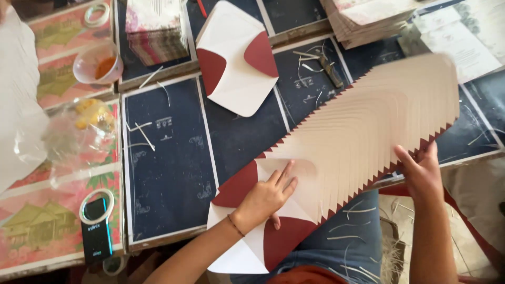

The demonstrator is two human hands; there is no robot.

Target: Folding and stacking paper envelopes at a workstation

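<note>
A long fanned row of cream envelopes with dark red edges (368, 121) lies diagonally across the dark table (168, 158). My left hand (267, 197) presses flat on the nearest envelope (247, 231), which lies open with red flaps showing. My right hand (421, 171) rests with fingers spread on the row's lower right edge. Another open envelope with red lining (236, 58) lies apart at the table's top centre.
A stack of patterned cards (155, 29) and a second paper stack (368, 18) sit at the back. At left are a small bowl with orange contents (98, 64), a tape roll (97, 13), crumpled clear plastic (73, 137) and a dark phone (96, 226) with a ring on it.
</note>
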